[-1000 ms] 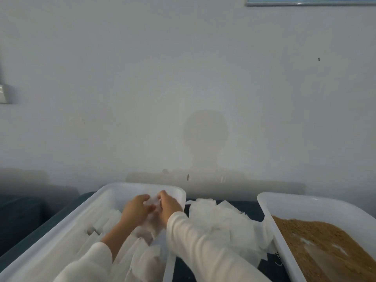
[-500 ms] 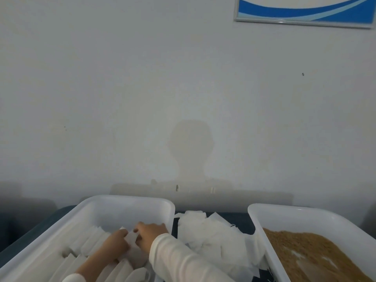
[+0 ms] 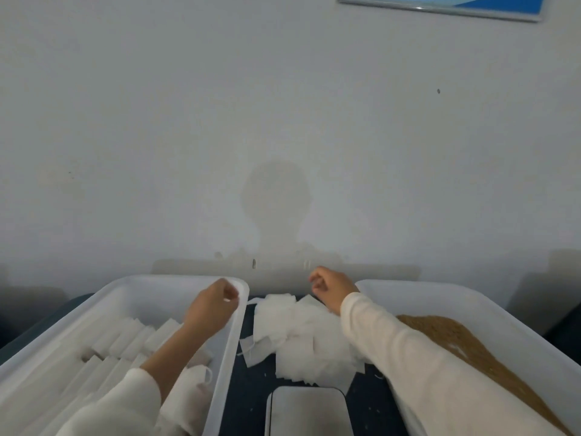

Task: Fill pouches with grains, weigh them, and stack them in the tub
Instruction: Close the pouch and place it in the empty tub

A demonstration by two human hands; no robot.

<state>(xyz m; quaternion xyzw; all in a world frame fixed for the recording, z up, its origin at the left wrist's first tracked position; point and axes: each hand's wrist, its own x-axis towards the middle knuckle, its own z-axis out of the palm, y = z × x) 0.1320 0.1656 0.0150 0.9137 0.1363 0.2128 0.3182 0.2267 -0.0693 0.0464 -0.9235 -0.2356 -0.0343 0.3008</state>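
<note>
Left tub (image 3: 176, 286): white plastic, far left on the dark counter (image 3: 251, 401); holds filled pouches (image 3: 125, 341) stacked in rows.
Left hand (image 3: 213, 306): over the tub's far right corner, grip curled w/ thumb meeting fingertips; may be pinching sth small and pale, too blurred to tell.
Empty pouches (image 3: 301, 338): loose white pile on the counter btwn the two tubs.
Scale (image 3: 308, 410): flat grey plate at bottom edge, just in front of the pile.
Right hand (image 3: 330, 284): above the pile's far edge, grip loosely curled, holds nothing visible.
Right tub (image 3: 440, 289): white, holds brown grains (image 3: 465, 341); white sleeve crosses its near-left rim.
</note>
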